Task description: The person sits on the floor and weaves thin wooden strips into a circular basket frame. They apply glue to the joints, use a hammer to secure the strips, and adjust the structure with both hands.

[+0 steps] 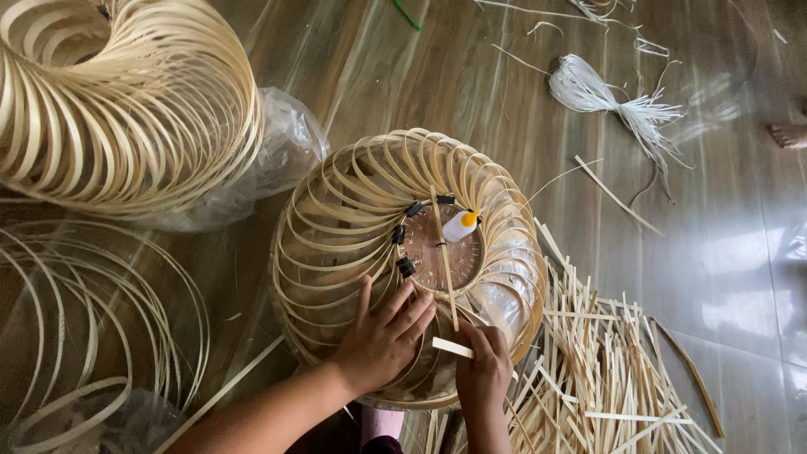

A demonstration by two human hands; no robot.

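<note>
A person's two bare hands work on a round bamboo lampshade frame that sits on a wooden floor, seen from above. The left hand lies flat and open on the frame's near side, fingers spread across the curved strips and pressing them down, closed on nothing. The right hand is pinched shut on a short flat bamboo strip, holding it at the frame's near edge, just beside the left hand's fingertips.

Four black binder clips grip the inner ring around the frame's central opening, on its left and upper side. One small white glue bottle with an orange cap lies inside that opening, and one straight bamboo stick crosses the opening from top to bottom.

A second, finished bamboo frame stands at upper left, resting against a clear plastic bag. Loose bamboo hoops lie at lower left; their count cannot be told. A heap of cut bamboo strips, too many to count, spreads just right of the hands. One bundle of pale fibre ties lies well apart at upper right, and another person's bare foot shows at the right edge.
</note>
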